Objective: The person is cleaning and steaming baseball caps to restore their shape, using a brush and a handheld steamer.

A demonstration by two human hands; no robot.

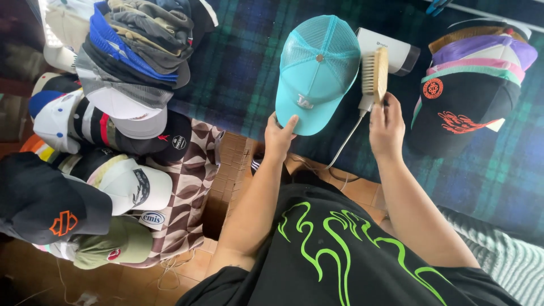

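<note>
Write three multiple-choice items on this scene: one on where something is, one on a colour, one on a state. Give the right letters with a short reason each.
1. Where is the wooden bristle brush relative to the turquoise mesh-backed cap?
A. beside its mesh back, toward the right hand
B. underneath its brim
C. on the floor

2. What colour is the flame pattern on the person's black shirt?
A. orange
B. bright green
C. white

3. How is the turquoise cap held?
A. lying loose on the plaid cloth
B. stacked on the pile of caps
C. held by its brim in the left hand

Answers:
1 A: the right hand holds the brush up next to the mesh.
2 B: the lines on the shirt are bright green.
3 C: the left hand's grip closes on the brim's edge.
</note>
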